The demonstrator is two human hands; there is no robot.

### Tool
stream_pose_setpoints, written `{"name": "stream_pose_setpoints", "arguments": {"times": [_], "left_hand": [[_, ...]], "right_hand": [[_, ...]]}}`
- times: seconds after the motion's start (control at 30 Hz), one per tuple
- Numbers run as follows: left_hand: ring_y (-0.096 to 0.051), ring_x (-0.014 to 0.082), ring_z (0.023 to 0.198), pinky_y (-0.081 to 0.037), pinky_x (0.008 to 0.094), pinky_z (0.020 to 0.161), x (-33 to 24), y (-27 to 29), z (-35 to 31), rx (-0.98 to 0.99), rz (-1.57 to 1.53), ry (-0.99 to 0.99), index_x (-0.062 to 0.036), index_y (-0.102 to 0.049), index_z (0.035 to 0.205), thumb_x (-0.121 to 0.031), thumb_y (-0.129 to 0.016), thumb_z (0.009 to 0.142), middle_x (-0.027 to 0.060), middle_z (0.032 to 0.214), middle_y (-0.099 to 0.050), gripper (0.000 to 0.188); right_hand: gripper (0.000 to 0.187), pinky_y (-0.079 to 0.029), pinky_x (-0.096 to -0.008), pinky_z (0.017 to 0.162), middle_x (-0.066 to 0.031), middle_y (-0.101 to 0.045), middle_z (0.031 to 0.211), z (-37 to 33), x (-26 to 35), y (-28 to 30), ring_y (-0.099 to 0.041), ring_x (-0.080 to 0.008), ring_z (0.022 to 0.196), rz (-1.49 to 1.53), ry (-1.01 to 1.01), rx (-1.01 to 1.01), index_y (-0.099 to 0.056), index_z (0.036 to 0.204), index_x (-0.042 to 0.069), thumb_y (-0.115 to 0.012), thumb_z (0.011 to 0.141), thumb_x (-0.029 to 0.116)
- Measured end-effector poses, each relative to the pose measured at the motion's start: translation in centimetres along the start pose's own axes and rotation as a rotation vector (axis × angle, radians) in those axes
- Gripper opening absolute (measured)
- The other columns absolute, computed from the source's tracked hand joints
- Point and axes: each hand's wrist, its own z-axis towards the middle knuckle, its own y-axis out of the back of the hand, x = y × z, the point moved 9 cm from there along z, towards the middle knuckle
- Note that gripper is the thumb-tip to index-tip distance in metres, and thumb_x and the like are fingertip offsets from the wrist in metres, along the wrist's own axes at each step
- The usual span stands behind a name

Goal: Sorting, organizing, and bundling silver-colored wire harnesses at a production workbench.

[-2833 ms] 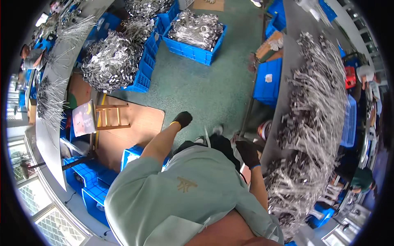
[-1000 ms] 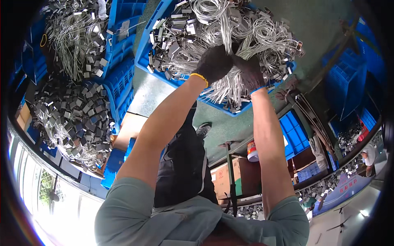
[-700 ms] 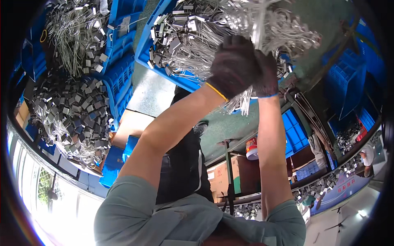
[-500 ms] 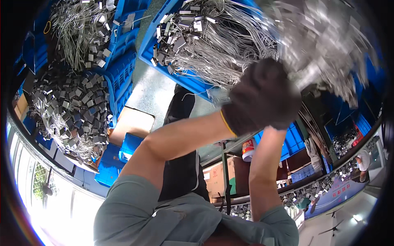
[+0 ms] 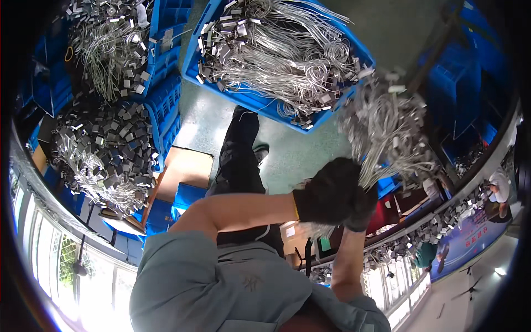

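Note:
Both my hands are in dark knitted gloves and close together in front of my body. My left hand [image 5: 326, 195] is closed round a thick bundle of silvery cables [image 5: 390, 127] with small block-shaped ends. My right hand [image 5: 362, 209] is closed on the same bundle right beside it; its fingers are partly hidden. The cables fan out beyond the gloves to the upper right, slightly blurred, and a few strands show below my left hand. Just past the bundle, a blue crate [image 5: 239, 95] holds a heap of similar cables [image 5: 282, 61].
On the left, a pile of dark blocks with cables [image 5: 110, 144] lies beside blue crates [image 5: 163, 88]. A cardboard sheet [image 5: 188, 169] is near my leg [image 5: 238, 149]. Blue bins [image 5: 453, 94] stand to the right. Past my right arm runs a long strip of blocks [image 5: 409, 238], with people near it.
My hands have drawn down and nearer my body with the cable bundle. The bundle was a wide blur at the upper right and now shows narrower and clearer. More of the blue crate is visible.

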Motion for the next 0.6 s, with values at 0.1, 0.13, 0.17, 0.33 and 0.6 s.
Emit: {"name": "stream_pose_setpoints", "arguments": {"times": [0.1, 0.13, 0.17, 0.33, 0.6], "left_hand": [[-0.052, 0.0410, 0.108, -0.044, 0.0485, 0.091, 1.2, -2.6, -3.3, 0.251, -0.060, -0.026, 0.0065, -0.047, 0.124, -0.025, -0.070, 0.073, 0.0252, 0.114, -0.051, 0.064], [-0.050, 0.0414, 0.112, -0.043, 0.0491, 0.093, 1.4, -3.9, -4.3, 0.378, -0.106, -0.062, 0.0073, -0.045, 0.125, -0.027, -0.071, 0.076, 0.0271, 0.118, -0.049, 0.066], [-0.050, 0.0414, 0.112, -0.043, 0.0491, 0.093, 2.0, -4.5, -4.9, 0.397, -0.093, -0.054, 0.0073, -0.045, 0.125, -0.027, -0.071, 0.076, 0.0271, 0.118, -0.049, 0.066], [-0.064, 0.0326, 0.094, -0.052, 0.0414, 0.080, 1.8, -5.7, -4.4, 0.638, 0.009, -0.012, -0.0044, -0.064, 0.107, -0.021, -0.069, 0.081, 0.0154, 0.100, -0.066, 0.031], [-0.055, 0.0359, 0.109, -0.045, 0.0470, 0.092, 21.7, 9.2, 16.8, 0.030, 1.081, -0.115, -0.0015, -0.050, 0.126, -0.030, -0.077, 0.064, 0.0180, 0.112, -0.059, 0.074]], "right_hand": [[0.051, -0.049, -0.0319, 0.088, -0.0071, -0.062, 0.117, -5.1, -5.8, 6.1, -0.060, -0.0168, 0.102, 0.110, -0.156, -0.057, -0.049, 0.131, -0.001, -0.065, 0.083, 0.000], [0.050, -0.049, -0.0314, 0.088, -0.0066, -0.061, 0.118, -6.2, -8.0, 7.2, -0.060, -0.0168, 0.101, 0.198, -0.300, -0.105, -0.049, 0.131, -0.001, -0.065, 0.083, 0.000], [0.050, -0.049, -0.0314, 0.088, -0.0066, -0.061, 0.118, -6.9, -8.7, 8.0, -0.060, -0.0168, 0.101, 0.221, -0.306, -0.113, -0.049, 0.131, -0.001, -0.065, 0.083, 0.000], [0.048, -0.054, -0.0362, 0.085, -0.0136, -0.063, 0.116, -11.9, -14.4, 11.8, -0.065, -0.0252, 0.096, 0.269, -0.308, -0.245, -0.047, 0.133, 0.000, -0.061, 0.089, 0.013], [0.030, -0.060, -0.0312, 0.067, -0.0097, -0.068, 0.099, -20.8, -26.1, 12.0, -0.069, -0.0203, 0.081, 0.618, -0.592, -0.351, -0.060, 0.119, 0.001, -0.062, 0.090, 0.011]]}}
